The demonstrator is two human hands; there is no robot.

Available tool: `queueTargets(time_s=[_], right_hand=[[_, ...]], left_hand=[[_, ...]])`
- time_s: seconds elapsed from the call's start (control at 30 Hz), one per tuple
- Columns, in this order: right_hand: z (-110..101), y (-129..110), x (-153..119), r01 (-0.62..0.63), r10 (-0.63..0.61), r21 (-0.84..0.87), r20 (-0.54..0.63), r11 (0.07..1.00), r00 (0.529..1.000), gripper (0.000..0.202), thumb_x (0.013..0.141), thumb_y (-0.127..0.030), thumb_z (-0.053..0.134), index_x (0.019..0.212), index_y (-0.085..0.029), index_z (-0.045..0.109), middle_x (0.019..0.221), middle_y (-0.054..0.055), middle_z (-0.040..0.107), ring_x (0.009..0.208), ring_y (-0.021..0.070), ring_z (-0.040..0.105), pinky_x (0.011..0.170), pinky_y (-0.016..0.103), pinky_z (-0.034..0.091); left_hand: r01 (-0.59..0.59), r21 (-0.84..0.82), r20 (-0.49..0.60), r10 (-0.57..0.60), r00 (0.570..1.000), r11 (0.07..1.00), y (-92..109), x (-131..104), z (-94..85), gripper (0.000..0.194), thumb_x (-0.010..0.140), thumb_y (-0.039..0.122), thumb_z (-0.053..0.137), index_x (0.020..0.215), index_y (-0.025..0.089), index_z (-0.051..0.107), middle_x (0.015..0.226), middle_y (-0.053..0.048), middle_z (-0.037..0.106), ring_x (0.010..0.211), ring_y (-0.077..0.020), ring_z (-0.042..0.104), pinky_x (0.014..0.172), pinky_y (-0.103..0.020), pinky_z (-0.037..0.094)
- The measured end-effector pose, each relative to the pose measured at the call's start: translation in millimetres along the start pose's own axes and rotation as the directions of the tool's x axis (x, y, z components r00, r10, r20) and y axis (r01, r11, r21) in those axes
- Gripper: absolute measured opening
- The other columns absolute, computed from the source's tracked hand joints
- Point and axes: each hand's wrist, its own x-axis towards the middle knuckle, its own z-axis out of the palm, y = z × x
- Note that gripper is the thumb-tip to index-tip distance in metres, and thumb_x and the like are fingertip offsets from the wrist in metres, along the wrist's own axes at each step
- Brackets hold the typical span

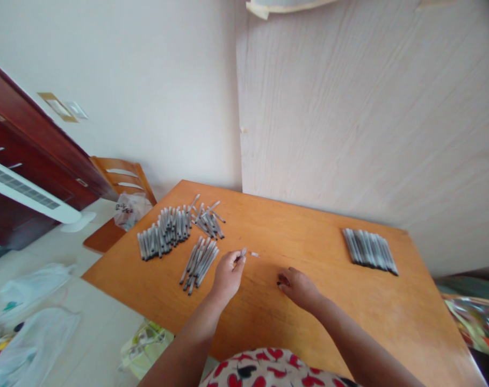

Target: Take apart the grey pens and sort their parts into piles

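My left hand (229,273) is closed in a pinch on a small clear piece (243,251) near the table's middle. Beside its fingertips, a small whitish piece (254,254) lies on the wood. To the right, my right hand (296,287) has its fingers curled round a small black-ended thing (280,283), mostly hidden. Several pens with clear barrels and black ends lie in a large pile (166,231) at the left, a loose pile (208,220) behind and a smaller group (199,263) close to my left hand. A neat row of pens (370,250) rests at the far right.
The orange wooden table (317,242) stands against a pale wall. A wooden chair (126,174) holding a plastic bag (132,209) is beyond its left corner. More bags (43,338) lie on the floor at left. A basket of packets (478,322) stands at the right edge.
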Motion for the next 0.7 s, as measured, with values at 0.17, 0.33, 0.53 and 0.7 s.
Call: queueTargets(time_s=[0.17, 0.33, 0.53, 0.7], right_hand=[[3.0, -0.4, 2.5, 0.01, -0.008, 0.059, -0.033, 0.998, 0.999, 0.011, 0.079, -0.02, 0.053, 0.085, -0.018, 0.062, 0.09, 0.006, 0.061, 0.082, 0.0167, 0.056, 0.07, 0.026, 0.037], [-6.2, -11.3, 6.8, 0.032, 0.026, 0.477, -0.114, 0.878, 0.993, 0.009, 0.081, -0.027, 0.055, 0.079, -0.018, 0.056, 0.071, 0.0, 0.058, 0.065, 0.0136, 0.053, 0.06, 0.025, 0.039], [-47.6, -49.0, 5.6, 0.179, -0.005, 0.825, -0.209, 0.536, 0.978, 0.02, 0.077, -0.034, 0.064, 0.08, -0.02, 0.051, 0.063, -0.005, 0.05, 0.056, 0.0096, 0.045, 0.057, 0.023, 0.039], [-67.7, -65.8, 1.6, 0.26, -0.03, 0.838, -0.281, 0.479, 0.959, 0.024, 0.076, -0.037, 0.067, 0.078, -0.02, 0.05, 0.063, -0.005, 0.049, 0.058, 0.0097, 0.043, 0.056, 0.023, 0.036]], left_hand=[[-0.003, -0.003, 0.007, 0.003, 1.0, 1.0, 3.7, -1.4, 1.5, 0.024, 0.088, 0.033, 0.051, 0.102, 0.019, 0.065, 0.098, -0.007, 0.069, 0.092, -0.0175, 0.063, 0.085, -0.031, 0.047], [-0.023, 0.016, 0.029, 0.023, 0.999, 1.0, 19.1, -4.1, -1.1, 0.022, 0.089, 0.031, 0.05, 0.1, 0.02, 0.065, 0.097, -0.006, 0.069, 0.091, -0.0171, 0.063, 0.083, -0.03, 0.047], [-0.106, 0.061, 0.082, 0.101, 0.992, 0.993, 50.2, -6.4, -4.8, 0.021, 0.089, 0.031, 0.05, 0.099, 0.021, 0.066, 0.095, -0.005, 0.068, 0.092, -0.0178, 0.061, 0.082, -0.029, 0.046], [-0.196, 0.114, 0.154, 0.177, 0.972, 0.974, 72.4, -7.6, -9.4, 0.02, 0.091, 0.031, 0.05, 0.1, 0.022, 0.066, 0.093, -0.006, 0.068, 0.091, -0.0188, 0.06, 0.082, -0.03, 0.044]])
